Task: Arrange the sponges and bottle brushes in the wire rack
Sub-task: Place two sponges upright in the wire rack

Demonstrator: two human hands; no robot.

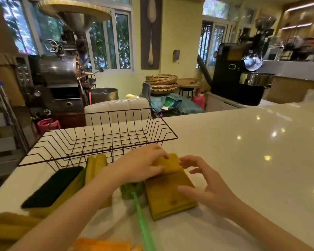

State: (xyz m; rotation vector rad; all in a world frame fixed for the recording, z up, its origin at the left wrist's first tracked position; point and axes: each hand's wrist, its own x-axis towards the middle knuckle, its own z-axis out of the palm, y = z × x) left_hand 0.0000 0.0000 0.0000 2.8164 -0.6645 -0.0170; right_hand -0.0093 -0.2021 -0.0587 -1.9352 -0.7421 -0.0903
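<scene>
A black wire rack [101, 140] stands on the white counter with nothing inside it. In front of it lie several yellow sponges: one large [169, 194], one smaller behind it [170, 163], one with its dark scouring side up [53, 187], and upright ones [96, 164] by the rack. A green bottle brush [140, 205] lies between them, its handle pointing toward me. My left hand [143, 163] rests fingers-down on the smaller sponge. My right hand [205, 183] hovers over the large sponge's right edge, fingers spread, holding nothing.
More yellow sponges [11, 225] and an orange one [105, 245] sit at the near left edge. The white counter [243, 151] extends to the right. Behind it are a padded chair [116, 109], coffee roasting machines [62, 73] and stacked woven baskets [161, 82].
</scene>
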